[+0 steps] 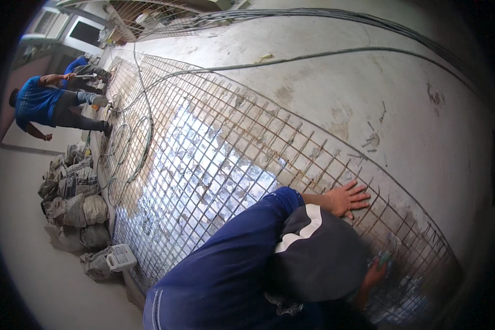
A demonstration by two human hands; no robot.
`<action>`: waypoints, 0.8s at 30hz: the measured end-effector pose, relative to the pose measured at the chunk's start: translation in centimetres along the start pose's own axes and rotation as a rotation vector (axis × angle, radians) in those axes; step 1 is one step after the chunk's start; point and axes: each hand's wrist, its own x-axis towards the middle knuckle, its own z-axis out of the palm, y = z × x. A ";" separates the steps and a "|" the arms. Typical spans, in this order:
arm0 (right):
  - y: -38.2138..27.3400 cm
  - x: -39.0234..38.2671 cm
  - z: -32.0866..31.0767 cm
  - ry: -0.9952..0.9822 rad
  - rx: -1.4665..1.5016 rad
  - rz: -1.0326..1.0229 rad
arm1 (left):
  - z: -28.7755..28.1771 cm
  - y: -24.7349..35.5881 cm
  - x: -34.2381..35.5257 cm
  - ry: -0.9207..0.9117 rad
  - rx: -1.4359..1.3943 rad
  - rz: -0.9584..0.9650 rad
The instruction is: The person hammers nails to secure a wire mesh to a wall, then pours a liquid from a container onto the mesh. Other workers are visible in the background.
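Neither of my hands shows. Just below me a co-worker in a dark blue top and a dark cap with a white stripe bends over a rusty steel mesh on the floor. One bare hand of this co-worker lies spread on the mesh bars. The other hand, low on the right and partly behind the cap, grips a small greenish-grey object that I cannot make out. A shiny, mottled silvery surface shows beneath much of the mesh.
Cables run across the pale concrete. Hoses loop over the mesh. Dusty sacks and a white jerrycan line the left. Two people in blue work farther back, near a raised mesh panel.
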 end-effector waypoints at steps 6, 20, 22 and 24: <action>0.8 2.4 -2.5 -0.130 -0.201 -0.105 | -0.3 0.2 0.0 0.046 0.026 0.017; -8.2 3.3 -26.2 -0.809 -1.102 -0.228 | -26.3 6.8 -22.4 -0.349 -0.366 -1.063; -10.4 2.1 -29.2 -0.878 -1.172 -0.259 | -29.1 13.6 -28.3 -0.338 -0.393 -1.215; -13.2 0.9 -32.1 -0.919 -1.211 -0.325 | -31.5 21.8 -33.2 -0.339 -0.471 -1.356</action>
